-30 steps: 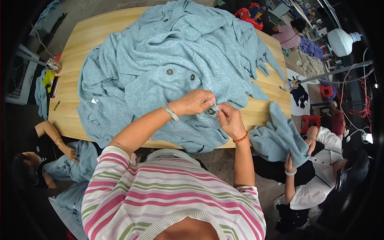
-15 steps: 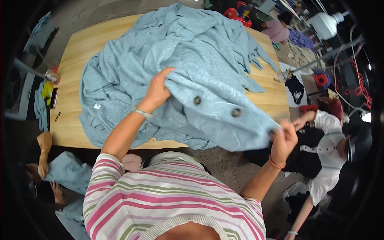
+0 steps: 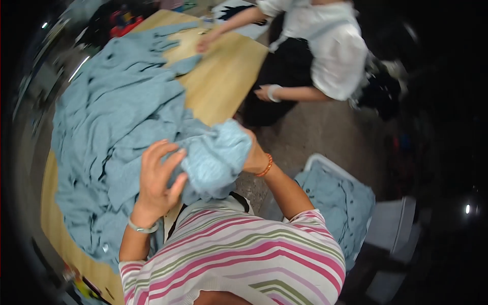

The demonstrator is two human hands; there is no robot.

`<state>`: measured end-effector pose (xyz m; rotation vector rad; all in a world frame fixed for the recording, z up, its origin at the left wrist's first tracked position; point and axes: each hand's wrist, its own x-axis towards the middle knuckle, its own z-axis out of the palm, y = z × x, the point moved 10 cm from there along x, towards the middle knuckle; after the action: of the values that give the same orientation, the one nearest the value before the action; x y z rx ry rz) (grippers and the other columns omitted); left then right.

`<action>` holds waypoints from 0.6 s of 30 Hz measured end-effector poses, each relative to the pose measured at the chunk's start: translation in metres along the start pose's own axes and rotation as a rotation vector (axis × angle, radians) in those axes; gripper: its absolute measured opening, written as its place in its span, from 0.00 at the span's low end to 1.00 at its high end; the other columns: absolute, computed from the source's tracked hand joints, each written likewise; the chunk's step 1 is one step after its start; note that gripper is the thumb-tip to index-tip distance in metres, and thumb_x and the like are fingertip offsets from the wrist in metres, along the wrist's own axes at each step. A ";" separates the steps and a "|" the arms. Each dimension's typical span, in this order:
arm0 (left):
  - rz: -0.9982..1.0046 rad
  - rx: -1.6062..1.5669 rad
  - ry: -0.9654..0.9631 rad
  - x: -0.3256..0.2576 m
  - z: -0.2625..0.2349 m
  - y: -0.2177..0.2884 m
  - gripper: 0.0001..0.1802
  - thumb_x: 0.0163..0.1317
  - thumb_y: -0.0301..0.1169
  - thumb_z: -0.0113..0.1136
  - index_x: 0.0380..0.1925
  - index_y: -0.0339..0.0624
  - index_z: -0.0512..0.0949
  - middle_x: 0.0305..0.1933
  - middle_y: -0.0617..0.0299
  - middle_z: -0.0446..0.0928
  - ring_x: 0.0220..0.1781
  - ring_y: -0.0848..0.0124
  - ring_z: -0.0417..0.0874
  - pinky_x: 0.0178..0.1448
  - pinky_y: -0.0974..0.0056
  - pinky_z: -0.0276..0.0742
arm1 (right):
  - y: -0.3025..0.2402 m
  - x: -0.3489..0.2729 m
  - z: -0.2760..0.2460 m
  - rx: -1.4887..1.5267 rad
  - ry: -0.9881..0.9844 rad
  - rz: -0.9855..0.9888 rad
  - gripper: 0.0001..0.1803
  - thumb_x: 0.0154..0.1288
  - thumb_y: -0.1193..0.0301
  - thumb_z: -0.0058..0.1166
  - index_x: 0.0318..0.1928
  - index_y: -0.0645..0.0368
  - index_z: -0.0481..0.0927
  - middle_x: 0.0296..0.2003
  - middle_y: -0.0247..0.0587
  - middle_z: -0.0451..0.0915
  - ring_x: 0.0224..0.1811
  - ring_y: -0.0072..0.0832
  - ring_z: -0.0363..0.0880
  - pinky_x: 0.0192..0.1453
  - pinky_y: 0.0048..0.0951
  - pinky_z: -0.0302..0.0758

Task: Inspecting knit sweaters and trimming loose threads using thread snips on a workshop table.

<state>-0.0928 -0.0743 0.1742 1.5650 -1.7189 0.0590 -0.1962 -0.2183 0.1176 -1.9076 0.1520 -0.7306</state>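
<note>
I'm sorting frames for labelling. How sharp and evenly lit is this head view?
Head view: motion blur softens everything, including the left hand and the bunched light-blue knit garment; fisheye bends the wooden table edge; the rim falls to black, darkest right, beyond the bin of blue garments.

The right hand (image 3: 252, 155) is mostly hidden behind the bunched light-blue knit garment (image 3: 213, 160); only its wrist side with an orange bracelet shows, so its grip cannot be told. The left hand (image 3: 158, 178) is motion-blurred, fingers spread against the garment. The wooden table (image 3: 229, 76) is largely covered by the blue garment pile (image 3: 117, 117); its near edge runs into the dark fisheye rim. A co-worker in a white top (image 3: 330, 46) is cut off by the upper edge. The white bin (image 3: 391, 229) of blue garments blurs into the dark right side.
</note>
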 end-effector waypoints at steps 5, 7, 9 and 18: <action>-0.096 -0.108 -0.254 -0.016 0.041 -0.039 0.22 0.50 0.26 0.66 0.47 0.38 0.75 0.52 0.49 0.72 0.56 0.49 0.71 0.59 0.52 0.68 | 0.069 -0.226 -0.176 -1.157 0.369 0.121 0.30 0.58 0.67 0.56 0.62 0.59 0.68 0.62 0.48 0.68 0.66 0.48 0.63 0.71 0.48 0.57; -0.135 -0.113 -0.297 -0.029 0.051 -0.060 0.20 0.50 0.24 0.65 0.45 0.37 0.75 0.51 0.49 0.72 0.55 0.50 0.71 0.58 0.53 0.68 | -0.024 -0.253 -0.244 -1.189 0.669 0.235 0.33 0.57 0.65 0.59 0.62 0.60 0.67 0.63 0.50 0.66 0.67 0.47 0.62 0.70 0.47 0.57; -0.153 -0.128 -0.341 -0.034 0.063 -0.072 0.20 0.50 0.23 0.65 0.45 0.37 0.75 0.51 0.49 0.72 0.54 0.51 0.72 0.58 0.54 0.68 | -0.159 -0.258 -0.263 -1.145 1.283 -0.098 0.31 0.53 0.64 0.66 0.55 0.64 0.73 0.59 0.51 0.72 0.62 0.45 0.69 0.67 0.45 0.61; -0.247 -0.123 -0.290 -0.041 0.054 -0.115 0.18 0.52 0.24 0.65 0.44 0.37 0.76 0.50 0.50 0.74 0.53 0.53 0.73 0.57 0.57 0.70 | -0.249 -0.409 -0.310 -1.879 1.667 0.330 0.38 0.44 0.67 0.69 0.57 0.67 0.71 0.55 0.54 0.74 0.58 0.47 0.72 0.63 0.42 0.67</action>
<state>-0.0245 -0.0958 0.0612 1.7451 -1.6921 -0.4086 -0.7509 -0.1791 0.2468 -1.7771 2.8811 -2.1025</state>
